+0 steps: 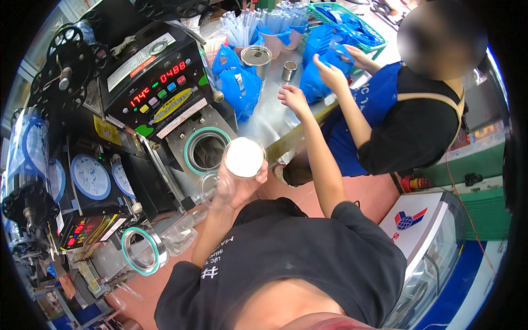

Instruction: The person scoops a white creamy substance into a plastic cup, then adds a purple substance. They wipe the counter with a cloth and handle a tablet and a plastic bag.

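Observation:
A clear plastic cup (244, 156) with a bright white top surface is gripped in my left hand (235, 192). A clear round plastic piece (212, 187), perhaps a lid or another cup, sits against the same hand; how it is held is unclear. Just beyond the cup is the teal-rimmed round holder (187, 154) of a cup sealing machine (156, 90), with nothing seen in its ring. My right hand (293, 101) reaches over the metal counter (274, 109), fingers apart and holding nothing. A small metal cup (289, 71) stands a little beyond it.
A co-worker in a blue apron (379, 115) handles blue plastic bags (326, 70) at right. Another blue bag (239, 88), a lidded metal canister (256, 57) and wrapped straws (243, 27) stand behind. A second sealing machine (88, 235) is at left, a glass-fronted display case (429, 243) at right.

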Demonstrator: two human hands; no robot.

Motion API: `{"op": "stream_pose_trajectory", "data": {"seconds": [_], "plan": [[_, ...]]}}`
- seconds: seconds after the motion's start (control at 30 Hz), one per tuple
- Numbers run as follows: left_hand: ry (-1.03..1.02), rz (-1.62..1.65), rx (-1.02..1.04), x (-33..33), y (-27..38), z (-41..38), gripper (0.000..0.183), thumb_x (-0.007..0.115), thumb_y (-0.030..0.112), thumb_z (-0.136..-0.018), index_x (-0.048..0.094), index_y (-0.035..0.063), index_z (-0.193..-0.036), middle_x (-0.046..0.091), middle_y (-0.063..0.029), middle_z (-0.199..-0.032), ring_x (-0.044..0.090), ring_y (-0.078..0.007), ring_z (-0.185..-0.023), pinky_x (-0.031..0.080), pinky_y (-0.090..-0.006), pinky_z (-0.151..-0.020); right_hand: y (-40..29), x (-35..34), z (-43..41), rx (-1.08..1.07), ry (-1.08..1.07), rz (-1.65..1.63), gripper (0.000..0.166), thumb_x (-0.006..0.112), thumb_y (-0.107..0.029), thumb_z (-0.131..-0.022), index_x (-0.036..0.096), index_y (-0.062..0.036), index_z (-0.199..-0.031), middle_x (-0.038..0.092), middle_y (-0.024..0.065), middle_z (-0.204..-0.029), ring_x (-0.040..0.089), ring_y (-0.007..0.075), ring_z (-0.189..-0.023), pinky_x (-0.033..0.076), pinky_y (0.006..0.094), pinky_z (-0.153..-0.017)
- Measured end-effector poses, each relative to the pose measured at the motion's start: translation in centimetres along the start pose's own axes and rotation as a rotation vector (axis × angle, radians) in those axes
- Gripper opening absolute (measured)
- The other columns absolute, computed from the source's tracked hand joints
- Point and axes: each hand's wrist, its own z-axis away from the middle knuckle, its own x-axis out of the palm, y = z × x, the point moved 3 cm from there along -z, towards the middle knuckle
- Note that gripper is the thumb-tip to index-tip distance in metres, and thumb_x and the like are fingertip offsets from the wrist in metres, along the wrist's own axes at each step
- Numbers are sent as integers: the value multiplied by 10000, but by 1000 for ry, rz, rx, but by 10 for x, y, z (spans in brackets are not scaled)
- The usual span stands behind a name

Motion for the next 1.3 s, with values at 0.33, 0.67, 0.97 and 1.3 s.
{"op": "stream_pose_trajectory", "data": {"seconds": [0.33,0.67,0.97,1.3], "plan": [[301,-58,124,0,0,-50,651,381,550,-983,473,13,-1339,614,-209,-984,573,-246,-763,481,-328,-676,80,1,-178,-261,629,395,1005,899,-228,-599,337,93,-1368,499,301,-1302,482,407,-1239,369,436,-1079],[373,116,259,-13,6,-106,536,362,502,-1012,507,50,-1261,617,-189,-1107,615,-259,-827,521,-303,-651,3,-5,-116,-709,277,110,630,867,-177,-696,556,31,-1204,652,175,-1127,638,240,-1049,492,370,-920],[215,187,230,-26,20,-152,540,409,484,-1005,524,33,-1280,616,-182,-1129,613,-285,-894,548,-351,-766,-180,-18,51,-1517,-67,618,525,778,-94,-661,702,-305,-1136,625,-18,-1220,600,187,-1140,360,569,-1040],[87,158,243,4,29,-151,495,450,487,-987,542,94,-1276,639,-132,-1155,652,-271,-966,568,-360,-806,-208,-16,89,-1826,133,742,508,680,-151,-690,685,-427,-1116,595,-122,-1232,570,94,-1176,198,635,-1134]]}}
